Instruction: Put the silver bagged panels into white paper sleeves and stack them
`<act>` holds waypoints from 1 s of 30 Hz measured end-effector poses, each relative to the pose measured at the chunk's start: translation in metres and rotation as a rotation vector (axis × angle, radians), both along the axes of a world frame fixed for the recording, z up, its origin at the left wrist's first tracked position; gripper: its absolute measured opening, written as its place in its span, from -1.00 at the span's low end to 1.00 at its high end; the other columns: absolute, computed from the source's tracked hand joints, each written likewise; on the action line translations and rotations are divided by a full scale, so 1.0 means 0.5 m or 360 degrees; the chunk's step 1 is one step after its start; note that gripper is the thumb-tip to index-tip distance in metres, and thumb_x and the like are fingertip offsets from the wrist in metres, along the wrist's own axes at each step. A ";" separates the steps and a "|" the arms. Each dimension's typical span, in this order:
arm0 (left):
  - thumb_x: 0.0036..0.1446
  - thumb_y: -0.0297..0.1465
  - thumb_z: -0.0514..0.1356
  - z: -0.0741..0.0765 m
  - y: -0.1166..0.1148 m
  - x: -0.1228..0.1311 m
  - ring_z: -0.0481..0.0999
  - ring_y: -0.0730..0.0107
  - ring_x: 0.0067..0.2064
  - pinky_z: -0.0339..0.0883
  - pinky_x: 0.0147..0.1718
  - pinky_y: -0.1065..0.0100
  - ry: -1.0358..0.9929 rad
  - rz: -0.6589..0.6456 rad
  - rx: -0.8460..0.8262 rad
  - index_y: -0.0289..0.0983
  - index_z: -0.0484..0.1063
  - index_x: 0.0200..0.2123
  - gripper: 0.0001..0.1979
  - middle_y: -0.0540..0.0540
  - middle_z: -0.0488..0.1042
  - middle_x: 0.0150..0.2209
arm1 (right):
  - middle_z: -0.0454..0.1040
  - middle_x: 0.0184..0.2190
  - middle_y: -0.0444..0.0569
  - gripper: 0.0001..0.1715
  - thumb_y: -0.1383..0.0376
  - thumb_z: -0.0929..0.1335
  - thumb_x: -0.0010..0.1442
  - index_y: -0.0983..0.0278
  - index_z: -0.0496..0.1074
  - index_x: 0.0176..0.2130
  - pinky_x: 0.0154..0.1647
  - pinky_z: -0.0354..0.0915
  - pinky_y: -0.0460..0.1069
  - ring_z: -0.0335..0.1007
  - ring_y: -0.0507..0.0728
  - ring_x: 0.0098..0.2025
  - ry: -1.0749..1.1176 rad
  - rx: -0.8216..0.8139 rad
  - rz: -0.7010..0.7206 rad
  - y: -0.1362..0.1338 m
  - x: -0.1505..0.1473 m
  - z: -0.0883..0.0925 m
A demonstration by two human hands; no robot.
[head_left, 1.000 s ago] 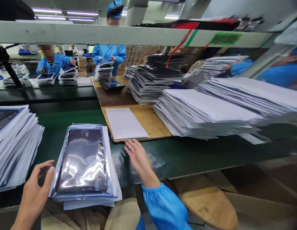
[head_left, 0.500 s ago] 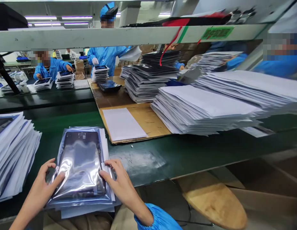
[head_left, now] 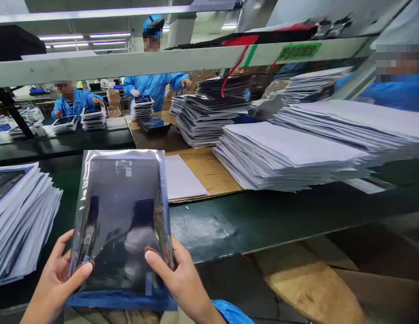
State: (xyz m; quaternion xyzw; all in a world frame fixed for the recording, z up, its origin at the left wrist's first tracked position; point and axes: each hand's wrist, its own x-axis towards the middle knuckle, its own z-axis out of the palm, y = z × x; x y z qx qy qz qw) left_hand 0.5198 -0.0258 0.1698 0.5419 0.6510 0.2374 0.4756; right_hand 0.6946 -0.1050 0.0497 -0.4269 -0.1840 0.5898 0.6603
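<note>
Between my hands I hold a dark flat panel in a clear, shiny plastic sleeve (head_left: pixel 120 216), tilted up toward me. Small printed labels show near its top edge. My left hand (head_left: pixel 59 274) grips its left side, with the thumb on the front face and the fingers at the edge and behind. On the right side my right hand (head_left: pixel 180 272) has the same kind of hold, thumb on the front, its other fingers mostly hidden behind. A white sheet (head_left: pixel 183 177) lies on cardboard just beyond, partly covered by the sleeved panel.
To the left stands a leaning stack of papers and sleeved panels (head_left: pixel 23 225). Large white stacks (head_left: pixel 287 148) sit on the cardboard (head_left: pixel 226 171) to the right. A green-topped bench (head_left: pixel 263 216) runs across, with a wooden stool (head_left: pixel 314 288) below. Co-workers in blue handle stacks beyond the rail (head_left: pixel 182 60).
My hands have lifted the sleeved panel off the bench and tilted it upright toward me. A standing co-worker across the bench no longer has a white sheet in the raised hand.
</note>
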 end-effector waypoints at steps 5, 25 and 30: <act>-0.35 -0.20 0.49 0.002 0.017 0.025 0.55 0.35 -0.45 0.44 -0.47 0.48 -0.0162 0.0356 -0.0118 -0.25 0.45 -0.17 -0.40 -0.05 0.59 -0.44 | 0.55 -0.26 -0.07 -0.63 0.04 0.36 0.14 0.21 0.42 -0.14 -0.10 0.36 -0.03 0.46 0.13 -0.19 -0.0009 -0.0041 -0.0040 -0.019 -0.006 -0.019; -0.20 -0.15 0.41 -0.016 0.018 0.078 0.54 0.24 -0.20 0.40 -0.24 0.43 0.0106 -0.0100 -0.0040 -0.20 0.47 -0.15 -0.49 -0.10 0.57 -0.23 | 0.25 0.23 0.02 -0.07 0.16 0.40 0.13 0.03 -0.12 0.31 -0.11 0.43 0.01 0.45 0.18 0.00 0.0192 -0.0352 -0.0799 -0.066 -0.060 -0.023; -0.17 -0.12 0.39 -0.023 0.000 0.057 0.53 0.28 -0.22 0.39 -0.35 0.50 0.0112 -0.0008 0.0065 -0.17 0.45 -0.20 -0.55 -0.01 0.55 -0.33 | 0.43 -0.05 -0.06 -0.49 0.18 0.46 0.05 0.09 0.28 -0.03 -0.23 0.43 -0.12 0.47 0.04 -0.18 0.0358 -0.0158 -0.0929 -0.033 -0.051 0.005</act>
